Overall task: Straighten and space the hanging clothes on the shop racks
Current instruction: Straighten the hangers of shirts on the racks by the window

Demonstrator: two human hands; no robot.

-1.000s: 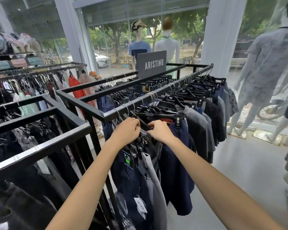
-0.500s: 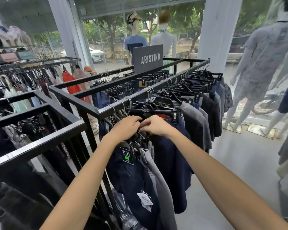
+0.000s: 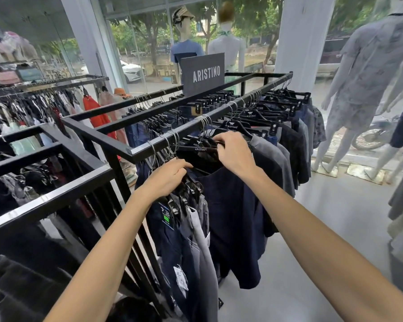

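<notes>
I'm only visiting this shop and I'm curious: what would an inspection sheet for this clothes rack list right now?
Surface: black rack rail carrying crowded wire hooks; pale floor below.
Job's things: navy shirt hanging beside grey trousers, which are bunched tight on clip hangers.
Clutter: price tag dangling from the trousers.
Hands: left hand grips the clip hangers; right hand holds a black hanger.
Cables: nothing seen.
Surroundings: ARISTINO sign, mannequins by the windows, another rack at left.
</notes>
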